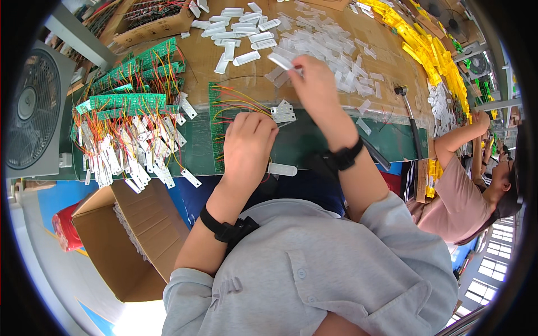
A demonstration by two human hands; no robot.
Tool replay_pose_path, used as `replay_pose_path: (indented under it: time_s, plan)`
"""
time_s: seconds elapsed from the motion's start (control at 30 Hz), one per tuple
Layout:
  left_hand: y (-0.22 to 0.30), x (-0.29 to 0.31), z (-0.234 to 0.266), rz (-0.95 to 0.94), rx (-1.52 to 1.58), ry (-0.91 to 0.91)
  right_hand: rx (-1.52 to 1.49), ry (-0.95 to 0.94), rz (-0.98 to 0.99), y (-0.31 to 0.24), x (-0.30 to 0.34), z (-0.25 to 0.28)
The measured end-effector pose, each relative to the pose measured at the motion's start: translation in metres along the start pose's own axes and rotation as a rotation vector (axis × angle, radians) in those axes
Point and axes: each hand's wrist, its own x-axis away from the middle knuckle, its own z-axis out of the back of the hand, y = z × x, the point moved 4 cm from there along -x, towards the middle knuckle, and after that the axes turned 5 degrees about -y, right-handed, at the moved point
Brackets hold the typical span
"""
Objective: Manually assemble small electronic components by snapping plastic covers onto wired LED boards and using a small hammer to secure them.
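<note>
"Which step is in hand?"
"Seemingly a pick: upper centre, the right hand (pixel 315 84) pinches one end of a clear plastic strip (pixel 280 60) between thumb and fingers, beside a loose pile of strips (pixel 330 53). At mid-frame, the left hand (pixel 246 140) is curled nearly closed over wires (pixel 238 103), near white plates (pixel 283 112); its grip is hidden, so I cannot tell what it holds."
"The next move?"
"It probably calls for a light, steady pinch, clear of the wires."
"Which way do things point?"
"The strip's long axis slants, free end toward upper left; the green board (pixel 214 126), left of centre, runs top to bottom."
</note>
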Motion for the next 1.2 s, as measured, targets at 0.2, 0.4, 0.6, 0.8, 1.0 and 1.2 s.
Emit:
replay_pose_path:
  time_s: [0.2,0.4,0.6,0.8,1.0,1.2]
  plan:
    - [0.002,0.004,0.019,-0.002,0.117,0.211,-0.614,-0.453,-0.351,-0.003,0.068,0.063]
    - [0.009,0.010,0.015,-0.121,0.176,0.104,-1.106,-0.639,-0.429,-0.012,0.098,0.044]
    - [0.009,0.014,0.020,-0.126,0.128,0.075,-1.299,-0.589,-0.487,-0.023,0.096,0.045]
    - [0.014,0.017,0.026,-0.177,-0.030,0.013,-1.260,-0.556,-0.559,-0.027,0.097,0.039]
    - [0.012,0.016,0.020,-0.150,-0.052,-0.003,-1.132,-0.423,-0.512,-0.025,0.098,0.021]
    - [0.004,0.016,0.020,-0.079,-0.087,0.028,-1.087,-0.273,-0.441,-0.034,0.097,0.022]
